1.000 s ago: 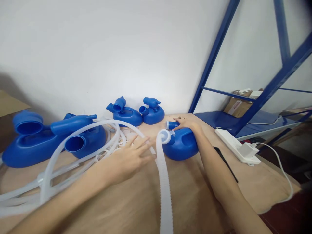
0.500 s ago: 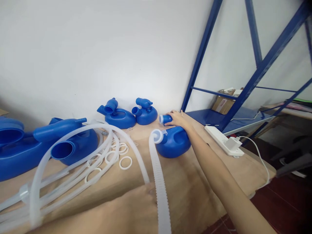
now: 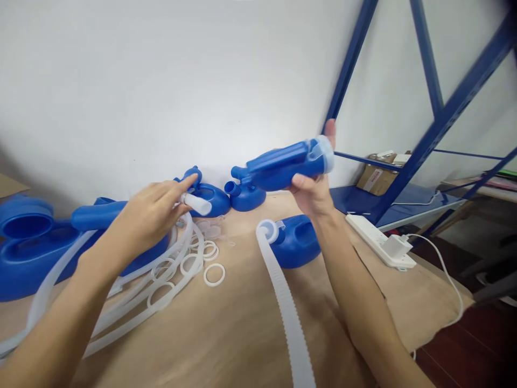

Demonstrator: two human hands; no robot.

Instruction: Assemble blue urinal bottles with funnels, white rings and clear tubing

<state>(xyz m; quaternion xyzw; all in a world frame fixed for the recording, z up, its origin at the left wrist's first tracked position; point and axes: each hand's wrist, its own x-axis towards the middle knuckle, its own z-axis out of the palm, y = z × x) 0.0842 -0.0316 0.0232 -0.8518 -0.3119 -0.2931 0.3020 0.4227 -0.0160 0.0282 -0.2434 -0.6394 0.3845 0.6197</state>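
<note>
My left hand is closed around the end of a translucent plastic hose, whose open mouth points right. My right hand grips a blue bottle-shaped urinal piece in the air, with a translucent white cap on its wide end. Its narrow end points left, toward the hose but apart from it. Below my right hand, a blue urinal bottle lies on the brown-covered table. In that bottle's white-ringed mouth sits the end of a ribbed white strap.
More blue urinal bottles stand along the wall, with others at the left. Coiled hose and several white rings lie at mid-left. A white power strip lies at the right, near a blue metal rack.
My right hand has lifted the blue urinal piece off the table and turned it. My left hand has risen from the near edge to the left, bringing the hose end up.
</note>
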